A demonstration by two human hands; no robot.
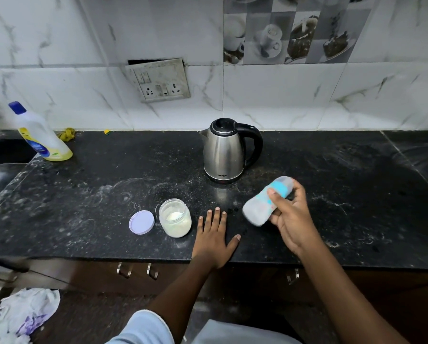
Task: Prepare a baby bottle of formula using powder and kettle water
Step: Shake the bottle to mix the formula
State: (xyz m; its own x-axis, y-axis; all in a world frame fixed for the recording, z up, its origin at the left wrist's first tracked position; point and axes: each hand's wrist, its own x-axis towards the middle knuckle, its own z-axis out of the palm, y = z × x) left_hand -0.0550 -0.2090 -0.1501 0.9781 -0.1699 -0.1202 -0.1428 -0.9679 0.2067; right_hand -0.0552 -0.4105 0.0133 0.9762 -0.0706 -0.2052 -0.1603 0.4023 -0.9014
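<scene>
My right hand [291,217] grips a baby bottle [260,207] with a blue collar and clear cap, held tilted above the black counter [108,184] and blurred by motion. My left hand [214,234] lies flat on the counter, fingers straight, holding nothing. Just left of it stands an open jar of white formula powder [175,217], with its lilac lid [141,222] lying beside it. A steel electric kettle [224,151] with a black handle stands behind, lid closed.
A detergent bottle [40,134] with a blue cap stands at the back left near the sink edge. A socket panel [159,80] is on the tiled wall. Drawer handles [137,270] sit below the counter's front edge, and a crumpled plastic bag [21,314] lies on the floor.
</scene>
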